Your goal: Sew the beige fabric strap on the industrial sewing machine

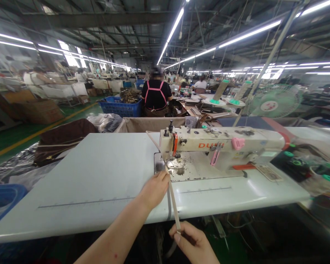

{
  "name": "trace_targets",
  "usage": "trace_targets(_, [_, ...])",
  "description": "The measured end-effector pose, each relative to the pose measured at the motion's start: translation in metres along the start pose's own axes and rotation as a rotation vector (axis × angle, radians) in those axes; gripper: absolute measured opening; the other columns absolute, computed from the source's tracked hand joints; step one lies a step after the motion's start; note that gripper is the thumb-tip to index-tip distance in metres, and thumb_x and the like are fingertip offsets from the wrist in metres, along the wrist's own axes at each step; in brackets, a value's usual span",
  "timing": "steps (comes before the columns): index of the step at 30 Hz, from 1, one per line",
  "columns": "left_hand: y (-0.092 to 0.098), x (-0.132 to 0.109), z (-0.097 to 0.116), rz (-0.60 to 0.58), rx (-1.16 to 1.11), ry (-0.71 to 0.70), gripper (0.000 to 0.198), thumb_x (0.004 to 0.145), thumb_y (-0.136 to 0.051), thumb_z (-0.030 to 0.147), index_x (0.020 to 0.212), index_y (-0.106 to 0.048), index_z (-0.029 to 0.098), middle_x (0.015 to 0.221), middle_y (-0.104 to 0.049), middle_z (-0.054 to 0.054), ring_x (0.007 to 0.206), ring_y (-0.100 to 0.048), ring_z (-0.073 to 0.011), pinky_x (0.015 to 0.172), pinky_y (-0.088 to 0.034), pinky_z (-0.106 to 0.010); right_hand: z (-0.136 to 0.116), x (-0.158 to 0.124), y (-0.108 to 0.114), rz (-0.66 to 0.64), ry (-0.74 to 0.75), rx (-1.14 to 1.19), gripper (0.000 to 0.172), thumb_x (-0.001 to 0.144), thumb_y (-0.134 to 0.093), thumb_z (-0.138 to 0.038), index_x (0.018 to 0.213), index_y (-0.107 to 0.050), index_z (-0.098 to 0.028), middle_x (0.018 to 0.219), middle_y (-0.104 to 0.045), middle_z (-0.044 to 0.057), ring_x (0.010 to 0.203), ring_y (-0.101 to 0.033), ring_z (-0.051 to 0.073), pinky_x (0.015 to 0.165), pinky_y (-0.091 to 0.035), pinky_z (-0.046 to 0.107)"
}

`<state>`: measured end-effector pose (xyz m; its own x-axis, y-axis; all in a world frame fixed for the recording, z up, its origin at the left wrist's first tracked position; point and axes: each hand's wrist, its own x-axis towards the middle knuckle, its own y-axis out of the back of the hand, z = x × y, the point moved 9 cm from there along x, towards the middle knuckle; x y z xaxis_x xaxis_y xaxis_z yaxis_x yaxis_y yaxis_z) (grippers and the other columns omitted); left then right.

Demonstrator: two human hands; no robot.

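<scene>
Pale strip [173, 201], one: pinched near by right hand [194, 240], gripped farther by left hand [155, 189] before sewing machine [192, 141]; apparently feeding step, next calling for even tension.

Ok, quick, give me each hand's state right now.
Left hand: fingertips at the pale strip, beside the sewing machine; whether it is pinching cannot be told.
Right hand: closed, pinching the same strip nearer the body.

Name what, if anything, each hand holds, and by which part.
The right hand pinches the pale strip past the front edge of the table. The left hand touches it nearer the sewing machine; whether it grips there cannot be told.
</scene>
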<state>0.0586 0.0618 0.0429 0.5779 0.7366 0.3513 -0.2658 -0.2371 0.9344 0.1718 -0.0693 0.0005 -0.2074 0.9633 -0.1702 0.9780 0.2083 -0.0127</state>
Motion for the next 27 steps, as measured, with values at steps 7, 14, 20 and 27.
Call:
trace_targets(7, [0.005, 0.001, -0.001, 0.008, -0.024, 0.023, 0.023, 0.100, -0.052, 0.010, 0.120, -0.061, 0.018, 0.125, -0.068, -0.011, 0.117, -0.068, -0.0235, 0.108, -0.057, -0.038, 0.008, -0.004, -0.005, -0.024, -0.133, 0.168, 0.053, 0.085, -0.078, -0.069, 0.088, -0.080, -0.017, 0.071, -0.076, 0.006, 0.067, -0.063, 0.016, 0.068, -0.045, 0.027])
trace_targets(14, [0.001, 0.000, 0.000, 0.006, -0.021, -0.010, 0.024, 0.101, -0.051, 0.010, 0.123, -0.061, 0.016, 0.127, -0.068, -0.012, 0.122, -0.066, -0.0242, 0.110, -0.056, -0.038, 0.008, -0.015, -0.008, -0.036, -0.173, 0.220, 0.051, 0.086, -0.078, -0.068, 0.082, -0.081, -0.016, 0.072, -0.077, 0.007, 0.068, -0.067, 0.018, 0.069, -0.048, 0.028])
trace_targets(20, [0.002, 0.000, 0.001, -0.016, -0.001, -0.022, 0.017, 0.101, -0.052, 0.012, 0.112, -0.064, 0.018, 0.124, -0.068, -0.011, 0.121, -0.066, -0.0244, 0.109, -0.055, -0.037, 0.009, -0.016, -0.009, -0.012, -0.188, 0.245, 0.053, 0.081, -0.082, -0.069, 0.081, -0.081, -0.016, 0.070, -0.076, 0.006, 0.067, -0.065, 0.017, 0.068, -0.048, 0.028])
trace_targets(27, [0.001, 0.000, -0.002, 0.011, -0.037, 0.012, 0.020, 0.099, -0.055, 0.010, 0.115, -0.062, 0.018, 0.127, -0.067, -0.011, 0.119, -0.067, -0.0238, 0.107, -0.056, -0.037, 0.014, -0.015, -0.008, -0.020, -0.193, 0.252, 0.053, 0.081, -0.082, -0.069, 0.080, -0.081, -0.016, 0.070, -0.075, 0.006, 0.067, -0.065, 0.017, 0.068, -0.046, 0.028])
